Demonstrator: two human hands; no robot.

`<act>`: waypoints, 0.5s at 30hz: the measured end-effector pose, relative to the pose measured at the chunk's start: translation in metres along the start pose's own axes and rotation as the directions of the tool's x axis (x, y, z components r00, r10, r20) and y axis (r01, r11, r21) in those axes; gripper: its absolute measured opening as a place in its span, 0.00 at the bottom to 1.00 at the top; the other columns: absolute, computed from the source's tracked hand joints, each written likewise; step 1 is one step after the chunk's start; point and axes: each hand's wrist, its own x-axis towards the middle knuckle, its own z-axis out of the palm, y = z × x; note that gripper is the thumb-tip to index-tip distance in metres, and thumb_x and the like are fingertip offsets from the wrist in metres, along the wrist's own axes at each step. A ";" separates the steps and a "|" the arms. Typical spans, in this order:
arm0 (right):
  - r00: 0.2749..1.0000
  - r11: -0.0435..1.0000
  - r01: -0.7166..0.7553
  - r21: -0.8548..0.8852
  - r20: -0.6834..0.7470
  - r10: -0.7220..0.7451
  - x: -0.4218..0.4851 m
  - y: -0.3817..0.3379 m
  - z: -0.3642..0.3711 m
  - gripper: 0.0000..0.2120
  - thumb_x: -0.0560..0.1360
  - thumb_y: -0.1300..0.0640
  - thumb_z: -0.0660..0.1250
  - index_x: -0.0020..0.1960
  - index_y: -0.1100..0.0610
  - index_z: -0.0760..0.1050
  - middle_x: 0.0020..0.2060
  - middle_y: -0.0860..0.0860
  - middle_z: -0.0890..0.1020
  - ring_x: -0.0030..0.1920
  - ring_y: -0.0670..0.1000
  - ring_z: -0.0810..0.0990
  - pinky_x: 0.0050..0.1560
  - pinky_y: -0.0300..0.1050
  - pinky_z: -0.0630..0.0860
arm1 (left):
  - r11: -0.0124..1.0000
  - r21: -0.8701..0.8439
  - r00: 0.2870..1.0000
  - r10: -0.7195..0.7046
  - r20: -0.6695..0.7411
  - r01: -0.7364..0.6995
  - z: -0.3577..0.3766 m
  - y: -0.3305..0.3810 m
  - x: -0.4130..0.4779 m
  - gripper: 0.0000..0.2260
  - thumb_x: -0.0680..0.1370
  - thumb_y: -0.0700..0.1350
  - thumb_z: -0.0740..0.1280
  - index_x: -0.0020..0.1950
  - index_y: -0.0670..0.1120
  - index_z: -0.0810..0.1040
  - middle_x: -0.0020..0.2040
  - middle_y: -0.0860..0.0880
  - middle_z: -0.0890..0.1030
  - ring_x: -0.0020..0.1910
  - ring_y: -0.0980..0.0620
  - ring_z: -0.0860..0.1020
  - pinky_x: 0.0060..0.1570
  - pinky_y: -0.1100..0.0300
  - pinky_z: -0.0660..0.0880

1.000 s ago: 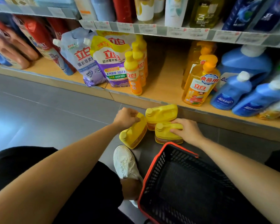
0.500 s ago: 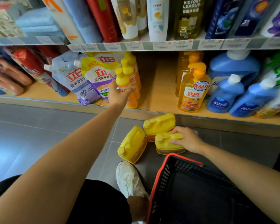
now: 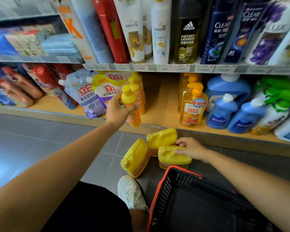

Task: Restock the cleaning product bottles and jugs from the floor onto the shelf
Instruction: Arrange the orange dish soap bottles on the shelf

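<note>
Our left hand (image 3: 117, 110) wraps around a small orange bottle (image 3: 130, 99) at the front of the bottom shelf (image 3: 162, 108) | our right hand (image 3: 192, 148) curls over a yellow jug (image 3: 172, 158) on the floor (image 3: 57, 148) | a second jug (image 3: 161, 138) and a third jug (image 3: 135, 159) lie beside it | red basket (image 3: 159, 190) near

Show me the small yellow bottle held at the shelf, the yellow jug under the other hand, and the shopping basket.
small yellow bottle (image 3: 129, 98): head view, its body just below the cap.
yellow jug (image 3: 171, 157): head view, its top face.
shopping basket (image 3: 184, 171): head view, its far red rim.
</note>
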 end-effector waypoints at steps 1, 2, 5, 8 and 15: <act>0.999 0.999 0.032 -0.026 -0.009 -0.032 -0.004 -0.005 -0.007 0.24 0.72 0.50 0.76 0.65 0.54 0.76 0.61 0.52 0.80 0.62 0.50 0.77 0.63 0.48 0.75 | 1.000 -0.014 0.999 0.021 0.047 -0.020 -0.004 0.009 -0.006 0.26 0.69 0.48 0.82 0.63 0.46 0.77 0.55 0.48 0.83 0.55 0.48 0.82 0.56 0.45 0.81; 0.998 0.997 0.065 -0.037 -0.015 -0.066 -0.010 -0.013 -0.015 0.26 0.72 0.50 0.77 0.66 0.55 0.76 0.62 0.52 0.79 0.63 0.50 0.77 0.65 0.49 0.75 | 0.999 -0.033 0.994 0.046 0.098 -0.043 -0.006 0.019 -0.013 0.26 0.69 0.47 0.82 0.63 0.46 0.77 0.55 0.49 0.84 0.55 0.49 0.82 0.56 0.47 0.81; 0.987 0.987 0.157 -0.037 -0.033 -0.158 -0.034 -0.043 -0.037 0.31 0.70 0.47 0.78 0.69 0.53 0.73 0.64 0.50 0.78 0.65 0.50 0.76 0.66 0.50 0.74 | 0.991 -0.086 0.961 0.124 0.246 -0.106 -0.008 0.052 -0.036 0.20 0.69 0.41 0.81 0.58 0.46 0.79 0.51 0.50 0.86 0.51 0.54 0.84 0.50 0.57 0.81; 0.966 0.968 0.243 -0.056 -0.081 -0.247 -0.063 -0.069 -0.050 0.36 0.68 0.44 0.78 0.72 0.49 0.69 0.64 0.48 0.75 0.62 0.50 0.75 0.59 0.45 0.75 | 0.979 -0.138 0.919 0.189 0.347 -0.150 -0.002 0.084 -0.058 0.18 0.69 0.40 0.80 0.57 0.42 0.80 0.51 0.47 0.86 0.50 0.51 0.85 0.51 0.58 0.81; 0.904 0.905 0.412 0.108 -0.177 -0.390 -0.131 -0.085 -0.048 0.34 0.64 0.46 0.81 0.63 0.38 0.66 0.58 0.38 0.77 0.57 0.41 0.79 0.55 0.39 0.79 | 0.929 -0.369 0.867 0.207 0.453 -0.029 0.021 0.139 -0.091 0.19 0.71 0.41 0.79 0.59 0.44 0.79 0.51 0.47 0.87 0.51 0.48 0.86 0.44 0.58 0.82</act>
